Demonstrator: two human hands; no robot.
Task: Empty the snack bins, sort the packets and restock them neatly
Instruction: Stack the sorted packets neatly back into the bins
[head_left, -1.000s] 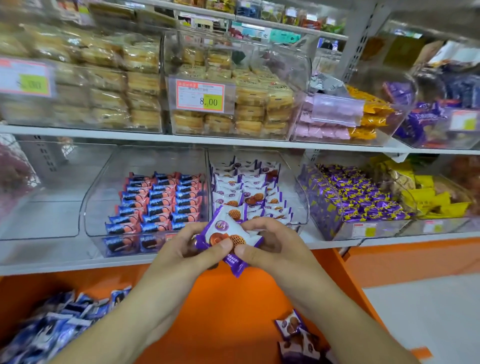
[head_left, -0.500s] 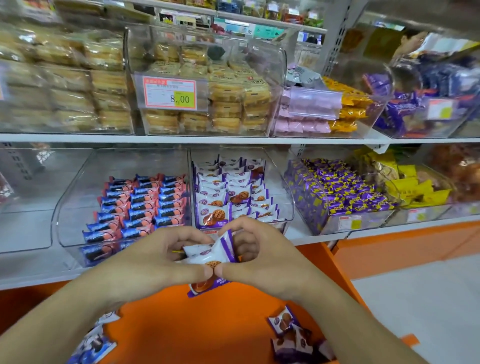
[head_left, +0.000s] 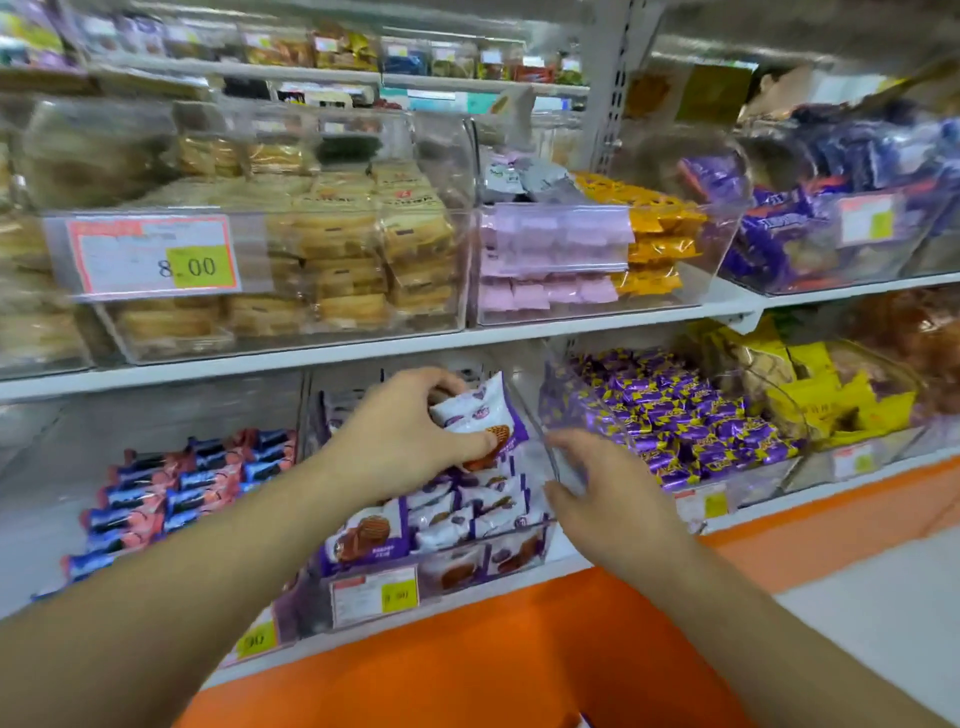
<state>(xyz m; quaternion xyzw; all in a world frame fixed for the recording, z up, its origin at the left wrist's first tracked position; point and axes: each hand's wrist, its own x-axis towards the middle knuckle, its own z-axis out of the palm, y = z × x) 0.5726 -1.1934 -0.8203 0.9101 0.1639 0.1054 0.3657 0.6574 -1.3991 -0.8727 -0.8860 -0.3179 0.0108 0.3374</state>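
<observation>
Packet (head_left: 480, 415) gripped by left hand (head_left: 410, 441) above bin (head_left: 441, 564); right hand (head_left: 597, 483) open.

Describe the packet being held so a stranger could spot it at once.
Find the lower white shelf and its middle clear bin, between the blue-and-red bars and the purple-and-yellow candies. Above that bin, the left hand grips a white-and-purple packet picturing a waffle biscuit. It is the only one lifted and tilted, while its matching neighbours lie in rows.

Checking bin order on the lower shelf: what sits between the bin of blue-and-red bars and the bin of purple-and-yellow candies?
In the head view, the clear bin of white-and-purple biscuit packets, where the left hand holds one such packet.
</observation>
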